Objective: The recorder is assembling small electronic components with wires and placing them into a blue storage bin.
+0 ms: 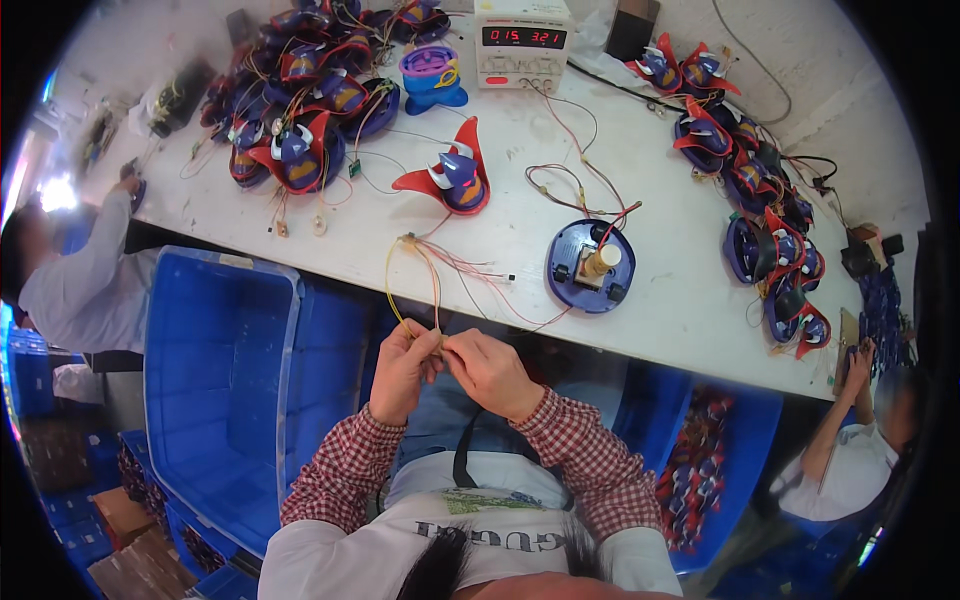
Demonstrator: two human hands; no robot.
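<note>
Counted: two hands, left hand (400,370) and right hand (492,372), close together just off the near edge of the surface (682,290), both grasping thin wires (412,241) between fingertips. Several wires, yellow and red among them; exact number not tellable. Spread loosely on the surface ahead of the hands, partly hanging over the edge into the grip. Just beyond, one red-and-purple figure (462,182). To the right, one purple base (572,243) bearing one brass-coloured cylinder (603,260). At the back, one power supply (522,45); beside it, one blue stand (432,78). Two piles, left pile (300,150) and right pile (780,250); pieces overlapping, not countable. Below, one large open bin (235,370) at left; one filled bin (747,450) at right. Two other people, left worker (85,285) and right worker (850,460). In the way: one looped cable (583,158) between supply and base; fingers hiding the held wire ends.
</note>
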